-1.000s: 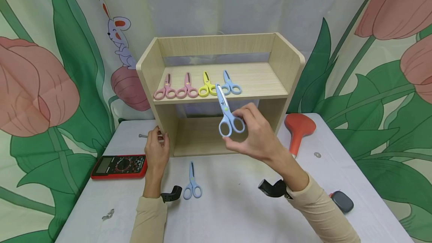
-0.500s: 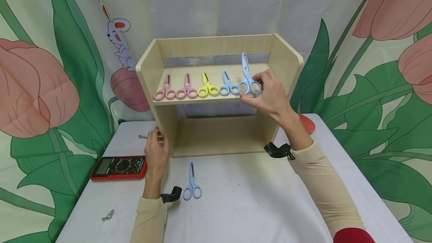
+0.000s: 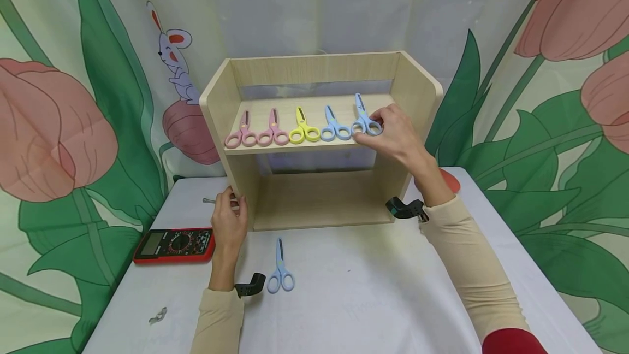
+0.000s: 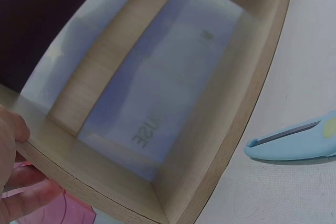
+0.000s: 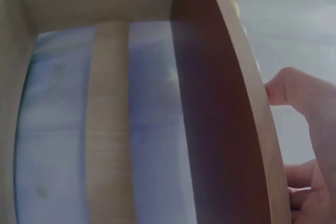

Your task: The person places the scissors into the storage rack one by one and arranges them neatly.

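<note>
A small wooden shelf unit (image 3: pixel 417 92) stands on the white table (image 3: pixel 363 299). On its upper board lie two pink scissors (image 3: pixel 241 134), a yellow pair (image 3: pixel 302 129) and a blue pair (image 3: pixel 334 125). My right hand (image 3: pixel 393 133) pinches the handles of another blue pair (image 3: pixel 365 118), which lies on the board at the right end of the row. My left hand (image 3: pixel 228 217) grips the shelf's left side panel (image 4: pixel 79 174) near its base. A further blue pair (image 3: pixel 280 269) lies on the table in front of the shelf, its tip (image 4: pixel 294 142) showing in the left wrist view.
A red multimeter (image 3: pixel 174 245) lies at the left of the table, with a small bolt (image 3: pixel 208 200) behind it and a metal bit (image 3: pixel 157 316) near the front edge. A red object (image 3: pixel 449 179) sits behind my right forearm. Printed curtains hang all around.
My right hand has carried the blue scissors from in front of the shelf up to the upper board and lowered them flat beside the other blue pair. The left hand stayed put.
</note>
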The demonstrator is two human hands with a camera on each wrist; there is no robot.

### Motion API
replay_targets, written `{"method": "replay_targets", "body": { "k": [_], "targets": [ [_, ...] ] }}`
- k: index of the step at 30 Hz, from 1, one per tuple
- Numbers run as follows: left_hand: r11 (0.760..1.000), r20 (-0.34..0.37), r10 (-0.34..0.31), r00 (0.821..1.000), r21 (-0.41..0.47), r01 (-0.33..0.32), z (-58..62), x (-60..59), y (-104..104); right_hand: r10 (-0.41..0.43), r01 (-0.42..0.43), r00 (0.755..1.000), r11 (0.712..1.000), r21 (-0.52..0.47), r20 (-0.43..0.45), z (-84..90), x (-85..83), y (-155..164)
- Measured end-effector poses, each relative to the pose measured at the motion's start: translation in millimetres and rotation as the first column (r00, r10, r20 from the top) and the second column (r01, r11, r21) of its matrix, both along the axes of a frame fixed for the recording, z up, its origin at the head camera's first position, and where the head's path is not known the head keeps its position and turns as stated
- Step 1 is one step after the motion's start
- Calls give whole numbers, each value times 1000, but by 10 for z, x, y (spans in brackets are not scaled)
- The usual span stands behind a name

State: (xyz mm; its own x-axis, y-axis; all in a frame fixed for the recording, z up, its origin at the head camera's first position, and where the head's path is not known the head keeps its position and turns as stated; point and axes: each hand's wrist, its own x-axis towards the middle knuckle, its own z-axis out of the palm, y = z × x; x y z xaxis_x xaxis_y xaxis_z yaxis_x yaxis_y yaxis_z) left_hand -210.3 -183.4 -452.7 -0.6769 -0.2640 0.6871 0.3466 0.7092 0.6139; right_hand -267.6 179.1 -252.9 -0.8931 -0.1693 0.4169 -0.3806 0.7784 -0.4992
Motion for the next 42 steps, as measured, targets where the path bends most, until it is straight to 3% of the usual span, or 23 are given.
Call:
{"method": "replay_targets", "body": {
  "k": [7, 13, 20, 23, 26, 30, 33, 37, 42],
  "targets": [
    [1000, 23, 1, 1000, 5, -1, 5, 4, 12, 8, -16, 995, 997, 77, 100, 62, 40, 22],
    [1000, 24, -2, 1000, 6, 1, 15, 13, 15, 6, -21, 992, 993, 117, 129, 69, 56, 32],
    [1000, 12, -2, 1000, 4, 2, 2, 11, 6, -20, 11, 989, 998, 68, 145, 53, 127, 34],
    [1000, 17, -1, 1000, 4, 1, -2, 18, 4, -33, 32, 995, 999, 9, 90, 27, 214, 13],
    [1000, 20, -3, 1000, 3, 3, -2, 18, 2, -32, 30, 999, 998, -60, -25, -24, 321, -37],
    [1000, 16, -4, 1000, 2, 4, 6, 11, 2, -6, -21, 982, 990, -142, -189, -106, 483, -136],
    [1000, 7, -1, 1000, 0, 1, 12, 9, 2, 27, -76, 964, 981, -177, -265, -176, 597, -225],
    [1000, -1, 1, 1000, -5, -1, 15, 4, 0, 83, -143, 949, 973, -183, -303, -314, 725, -354],
    [1000, 2, 2, 1000, -7, -2, 14, -7, -4, 160, -199, 951, 972, -127, -264, -604, 842, -530]
  ]
}}
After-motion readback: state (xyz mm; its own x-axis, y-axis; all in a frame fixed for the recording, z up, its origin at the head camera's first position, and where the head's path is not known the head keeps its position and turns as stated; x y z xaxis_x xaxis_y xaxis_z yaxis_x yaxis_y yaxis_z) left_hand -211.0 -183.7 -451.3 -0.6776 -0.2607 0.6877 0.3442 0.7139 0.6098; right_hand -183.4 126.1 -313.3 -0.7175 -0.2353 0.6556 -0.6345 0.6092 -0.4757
